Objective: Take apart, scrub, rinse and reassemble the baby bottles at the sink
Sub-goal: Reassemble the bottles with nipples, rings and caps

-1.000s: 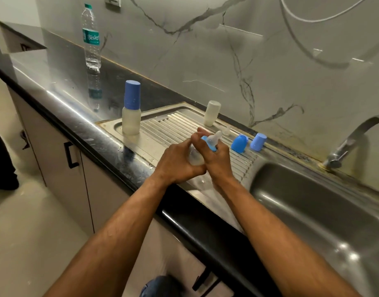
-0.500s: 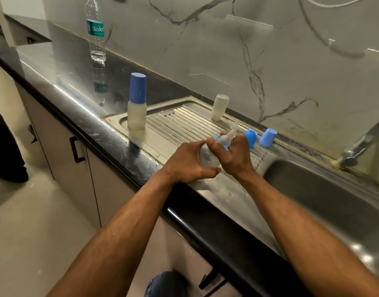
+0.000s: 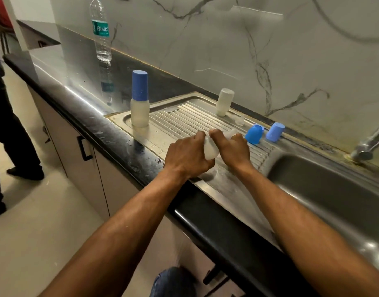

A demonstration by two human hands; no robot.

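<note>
Over the ribbed drainboard [image 3: 184,118], both hands hold one small frosted baby bottle [image 3: 210,149]. My left hand [image 3: 187,154] grips its body. My right hand [image 3: 232,147] is curled round its top, hiding the collar and teat. A capped baby bottle [image 3: 139,103] with a tall blue cap stands at the drainboard's left corner. An upturned frosted bottle body [image 3: 224,102] stands at the back. A clear teat [image 3: 240,120] lies beside it. Two loose blue caps [image 3: 254,134] [image 3: 275,131] rest near the sink's back edge.
The steel sink basin [image 3: 325,189] lies to the right, with the tap [image 3: 368,144] at its back corner. A clear water bottle [image 3: 101,33] stands on the black counter [image 3: 81,97] by the marble wall. A person's leg and shoe [image 3: 17,146] are on the floor at left.
My right hand has closed further over the bottle's top, and the blue collar and teat seen earlier are now hidden. The hands stay together over the drainboard; the camera view has shifted slightly.
</note>
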